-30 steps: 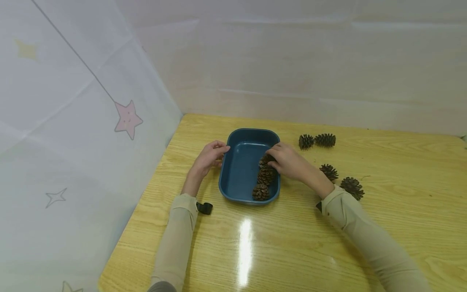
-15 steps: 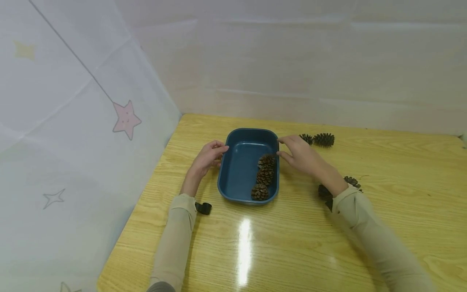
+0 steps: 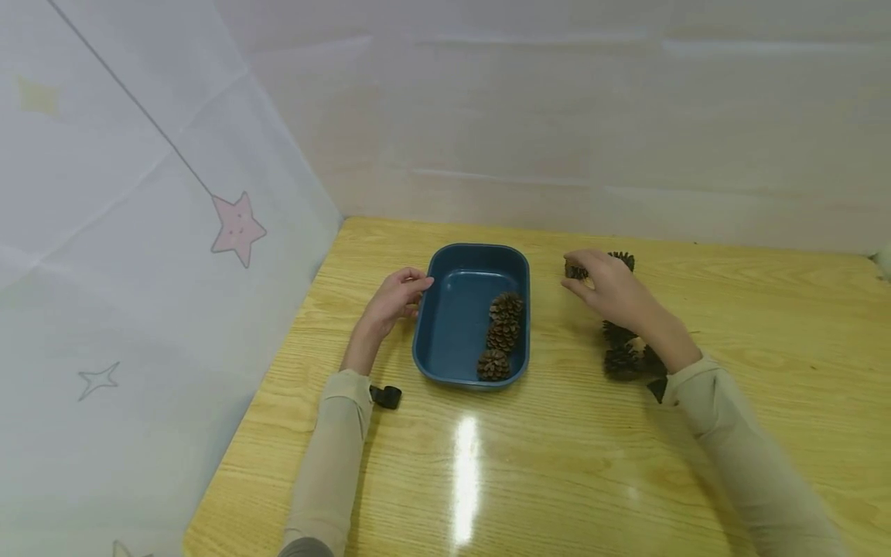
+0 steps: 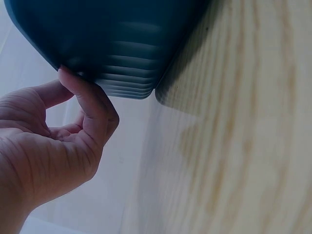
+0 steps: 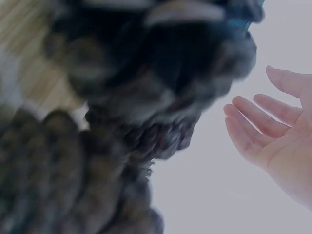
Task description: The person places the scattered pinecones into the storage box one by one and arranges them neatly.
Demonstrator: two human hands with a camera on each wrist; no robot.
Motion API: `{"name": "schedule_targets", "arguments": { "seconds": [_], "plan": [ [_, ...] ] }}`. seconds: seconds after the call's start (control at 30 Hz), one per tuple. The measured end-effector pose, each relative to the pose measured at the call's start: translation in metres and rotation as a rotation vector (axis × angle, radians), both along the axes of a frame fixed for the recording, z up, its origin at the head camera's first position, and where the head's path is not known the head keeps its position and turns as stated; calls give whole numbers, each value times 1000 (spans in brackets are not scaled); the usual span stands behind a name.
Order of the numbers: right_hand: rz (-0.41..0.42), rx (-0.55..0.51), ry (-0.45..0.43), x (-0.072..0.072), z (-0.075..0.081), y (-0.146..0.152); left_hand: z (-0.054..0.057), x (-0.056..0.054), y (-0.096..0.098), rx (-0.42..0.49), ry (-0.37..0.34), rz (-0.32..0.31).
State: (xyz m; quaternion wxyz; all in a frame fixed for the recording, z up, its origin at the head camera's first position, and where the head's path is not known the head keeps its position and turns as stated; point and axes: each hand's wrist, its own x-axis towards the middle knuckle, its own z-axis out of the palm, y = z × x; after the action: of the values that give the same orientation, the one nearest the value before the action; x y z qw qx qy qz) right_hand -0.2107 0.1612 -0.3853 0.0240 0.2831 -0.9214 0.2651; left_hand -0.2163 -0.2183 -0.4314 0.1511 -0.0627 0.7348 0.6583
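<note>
— Right hand [image 3: 618, 292], displaced since the preceding frame from the rim of the blue tray [image 3: 448, 325] to the left-hand cone [image 3: 577, 272] of the far pair. How does its grip stand?

— Wide: fingertips and thumb lie apart about that cone; contact cannot be told. Its partner, the right-hand cone [image 3: 624, 261], is partly hidden by the hand.

— And the left hand [image 3: 391, 300]?

— Grip narrow, bent fingers holding the tray's left rim. Note the vessel: deep, smooth, faintly glossy, a rounded rectangle, with banded highlights along its outer wall.

— Where are the other pine cones?

— Three brown pine cones [image 3: 503, 335], with woody, overlapping scales, form a row along the tray's right side. Several darker cones [image 3: 622, 361] sit by the right forearm, partly covered, upon the wood-grained surface [image 3: 543, 480].

— Any printed markings?

— White sheeting [image 3: 174, 325] bears a smiling pink star [image 3: 239, 229].
</note>
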Motion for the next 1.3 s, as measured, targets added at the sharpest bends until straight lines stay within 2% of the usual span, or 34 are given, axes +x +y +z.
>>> {"name": "schedule_targets", "arguments": {
  "seconds": [0.13,0.33,0.73,1.3],
  "plan": [
    [-12,7,-25,3,-1,12,1,0,0,2,-1,0],
    [-39,22,-113,7,-2,30,0,0,0,16,-7,8],
    [-86,51,-207,16,-10,49,-3,-2,-2,18,-8,10],
    [-86,85,-276,28,-23,65,-3,-3,-1,27,-4,8]
  ]
}}
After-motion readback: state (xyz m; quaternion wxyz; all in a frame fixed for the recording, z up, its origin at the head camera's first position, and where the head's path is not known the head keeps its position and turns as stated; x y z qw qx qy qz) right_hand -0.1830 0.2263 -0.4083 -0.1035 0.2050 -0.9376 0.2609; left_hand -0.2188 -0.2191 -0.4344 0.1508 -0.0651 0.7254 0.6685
